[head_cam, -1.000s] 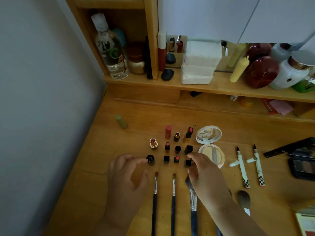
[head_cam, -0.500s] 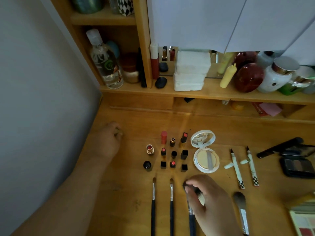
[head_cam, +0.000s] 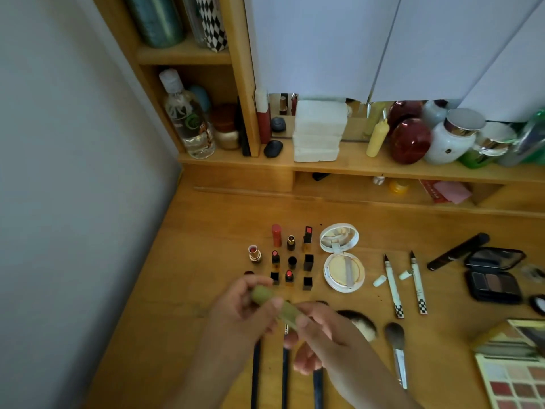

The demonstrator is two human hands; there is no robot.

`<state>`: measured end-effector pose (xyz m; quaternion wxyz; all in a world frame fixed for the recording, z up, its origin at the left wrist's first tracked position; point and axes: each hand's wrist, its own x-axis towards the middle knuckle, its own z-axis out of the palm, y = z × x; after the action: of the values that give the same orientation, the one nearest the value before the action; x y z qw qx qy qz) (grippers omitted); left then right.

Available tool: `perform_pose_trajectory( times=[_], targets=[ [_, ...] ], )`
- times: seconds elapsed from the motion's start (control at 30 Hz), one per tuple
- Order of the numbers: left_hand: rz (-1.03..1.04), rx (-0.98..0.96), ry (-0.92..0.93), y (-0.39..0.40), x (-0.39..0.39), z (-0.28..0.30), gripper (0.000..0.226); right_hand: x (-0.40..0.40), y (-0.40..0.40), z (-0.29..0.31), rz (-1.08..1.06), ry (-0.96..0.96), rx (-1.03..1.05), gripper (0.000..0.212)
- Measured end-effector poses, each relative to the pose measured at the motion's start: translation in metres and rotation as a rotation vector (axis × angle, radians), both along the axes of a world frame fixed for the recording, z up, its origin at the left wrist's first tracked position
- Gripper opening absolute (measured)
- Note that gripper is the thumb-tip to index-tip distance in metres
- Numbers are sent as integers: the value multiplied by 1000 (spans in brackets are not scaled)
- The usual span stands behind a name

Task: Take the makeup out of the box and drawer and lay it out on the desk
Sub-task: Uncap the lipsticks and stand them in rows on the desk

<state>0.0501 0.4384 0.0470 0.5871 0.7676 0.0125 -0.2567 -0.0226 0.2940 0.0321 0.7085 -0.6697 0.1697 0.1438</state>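
Head cam: I've got the green tube (head_cam: pixel 274 305) up over the counter (head_cam: pixel 206 249), both hands on it. My left hand (head_cam: pixel 239 317) curls round its upper-left end, thumb across the middle; my right hand (head_cam: pixel 327 335) pinches the lower-right end w/ fingertips. Tube sits tilted, above the brush handles.

Counter is warm yellow wood, running to a grey wall (head_cam: pixel 73 187) on the left. Lipsticks (head_cam: pixel 290 258) stand upright in a neat grid just beyond my hands, some uncapped w/ red tips showing. Right of them lies an open white compact (head_cam: pixel 342 258), lid hinged back. Further right, two eyeliner pens (head_cam: pixel 405 283) w/ checkered ends, caps off beside them. Then a dark eyeshadow palette (head_cam: pixel 495 286) & a black tube (head_cam: pixel 457 250). Bottom right corner: a pale multi-colour palette (head_cam: pixel 513 382). Three long dark brushes (head_cam: pixel 284 376) lie parallel under my hands, partly hidden; a grey fluffy brush (head_cam: pixel 396 346) lies to the right.

At the back, a wood shelf (head_cam: pixel 354 166) carries a clear bottle (head_cam: pixel 188 122), white stacked pads (head_cam: pixel 318 131), a yellow bottle (head_cam: pixel 377 138), a red jar (head_cam: pixel 410 141) & a white jar (head_cam: pixel 451 137). White panels (head_cam: pixel 383 42) hang above it.
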Motion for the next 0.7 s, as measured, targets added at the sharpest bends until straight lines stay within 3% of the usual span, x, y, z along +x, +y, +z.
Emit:
perform_pose_trajectory(
  times=[0.27, 0.37, 0.43, 0.5, 0.6, 0.7],
  targets=[
    [112, -225, 77, -37, -39, -3, 14, -24, -14, -6, -24, -135, -239, 25],
    [304, -259, 53, -36, -33, 5, 14, -34, -22, -6, 6, -184, -333, 23],
    [468, -317, 34, -24, -14, 12, 18, -43, -27, -2, -26, -132, -206, 26],
    [484, -437, 47, -14, 0, 19, 20, -51, -32, -1, -84, -59, 36, 33],
    [376, -605, 183, -19, -4, 23, 15, -56, -37, -3, -66, -49, 148, 37],
    [199, -494, 257, -27, -26, 19, 11, -51, -37, -5, -54, -73, 172, 33]
  ],
)
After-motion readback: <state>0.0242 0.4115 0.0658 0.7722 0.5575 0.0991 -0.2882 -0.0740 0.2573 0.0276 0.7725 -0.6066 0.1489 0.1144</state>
